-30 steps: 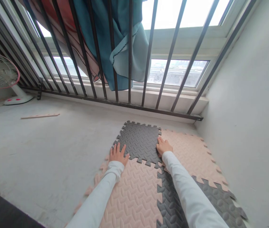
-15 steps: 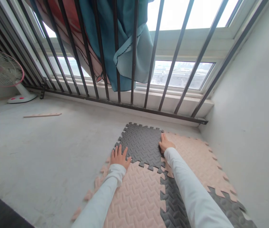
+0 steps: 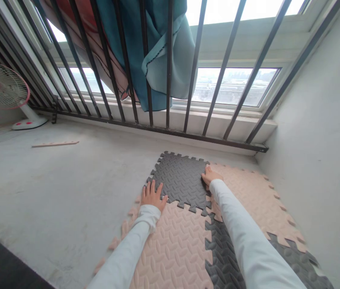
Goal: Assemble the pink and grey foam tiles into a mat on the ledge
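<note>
Over the dark tile, my left hand spreads open; my right hand touches its edge, pinching or not I can't tell; railing beyond.

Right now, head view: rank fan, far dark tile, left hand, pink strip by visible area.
1. Far dark tile and fan: too alike to rank; fan cut off
2. Left hand
3. Pink strip: long but thin

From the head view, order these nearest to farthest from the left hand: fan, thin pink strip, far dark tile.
1. Far dark tile: right at the left hand, ahead and to its right.
2. Thin pink strip: on the floor, off to the left.
3. Fan: beyond the strip, far left.
</note>
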The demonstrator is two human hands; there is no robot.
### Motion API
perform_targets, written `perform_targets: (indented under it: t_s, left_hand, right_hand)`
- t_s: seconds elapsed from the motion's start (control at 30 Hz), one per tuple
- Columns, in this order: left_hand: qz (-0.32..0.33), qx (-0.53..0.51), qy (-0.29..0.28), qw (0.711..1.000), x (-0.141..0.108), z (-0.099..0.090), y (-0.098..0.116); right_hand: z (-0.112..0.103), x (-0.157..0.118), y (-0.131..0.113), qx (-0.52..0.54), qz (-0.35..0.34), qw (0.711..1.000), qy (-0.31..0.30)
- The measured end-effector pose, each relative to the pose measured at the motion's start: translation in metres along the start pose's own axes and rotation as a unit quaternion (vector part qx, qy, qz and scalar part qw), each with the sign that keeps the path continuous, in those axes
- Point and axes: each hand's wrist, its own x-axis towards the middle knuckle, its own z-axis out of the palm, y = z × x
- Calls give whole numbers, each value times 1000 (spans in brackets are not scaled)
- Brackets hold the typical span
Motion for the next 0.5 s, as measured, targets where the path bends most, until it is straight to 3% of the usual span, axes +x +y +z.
perform_targets:
  t_s: [0.27, 0.5]
  left_hand:
    - [0, -5, -4, 1000, 1, -1, 0]
    - [-31, 10, 16, 999, 0, -4, 2]
  right_hand:
    - [13, -10, 10, 22, -2, 998, 52]
    - [8, -17, 37, 107, 81, 984, 121]
